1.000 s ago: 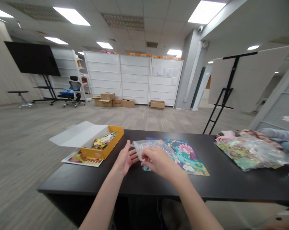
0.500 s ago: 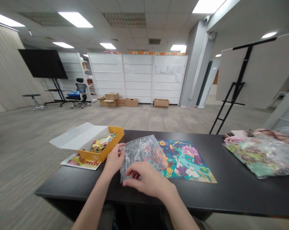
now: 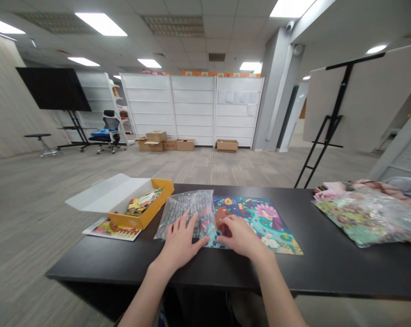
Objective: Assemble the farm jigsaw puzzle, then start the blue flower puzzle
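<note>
A clear plastic bag (image 3: 185, 204) lies on the black table, overlapping the left part of a colourful jigsaw puzzle (image 3: 270, 222) with rabbits and other animals. My left hand (image 3: 180, 243) rests spread over the bag's near edge, its thumb reaching the puzzle's lower left. Over the puzzle's left part is my right hand (image 3: 241, 236), fingers curved and thumb apart, with nothing visible between them. Its fingertips touch or hover just above the picture; I cannot tell which. To the left stands an open yellow box (image 3: 140, 221) holding loose puzzle pieces (image 3: 144, 202).
Under the box's near side lies a printed picture sheet (image 3: 115, 229). On the table's right are a plastic-wrapped picture puzzle (image 3: 369, 218) and some pink cloth (image 3: 331, 190). The table's front edge (image 3: 124, 280) runs close to my forearms.
The plastic bag has shifted left and now lies flatter, baring more of the puzzle. My left hand has spread over it; my right hand has moved right, off the bag to the puzzle.
</note>
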The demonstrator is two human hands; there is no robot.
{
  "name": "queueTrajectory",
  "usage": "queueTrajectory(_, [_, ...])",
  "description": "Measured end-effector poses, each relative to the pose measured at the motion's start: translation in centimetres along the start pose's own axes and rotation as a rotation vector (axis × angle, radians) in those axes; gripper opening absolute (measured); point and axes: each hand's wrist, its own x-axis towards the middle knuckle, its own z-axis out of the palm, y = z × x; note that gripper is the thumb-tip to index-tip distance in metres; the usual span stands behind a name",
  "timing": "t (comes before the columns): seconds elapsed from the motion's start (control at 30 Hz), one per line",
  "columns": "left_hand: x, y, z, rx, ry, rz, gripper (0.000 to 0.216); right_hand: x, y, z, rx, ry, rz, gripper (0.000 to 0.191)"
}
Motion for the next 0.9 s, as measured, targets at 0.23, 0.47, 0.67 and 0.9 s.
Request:
queueTrajectory(0.23, [1.0,-3.1,-0.5,-0.066,-0.068,0.129,0.046,-0.5,-0.1,-0.9,-0.076,-0.095,0.049,0.042])
queueTrajectory(0.47, [1.6,-4.5,-1.2,0.086,0.065,0.112,0.028,-1.1,1.2,-1.7,-0.088,-0.08,0.155,0.042])
queueTrajectory(0.67, [1.2,-4.2,-1.5,0.167,0.097,0.061,0.039,-1.2,0.8,-1.8,-0.126,-0.063,0.147,0.041])
queueTrajectory(0.9, [0.8,-3.0,-1.2,0.087,-0.004,0.009,0.036,-1.3,0.9,-1.8,-0.109,-0.064,0.177,0.043])
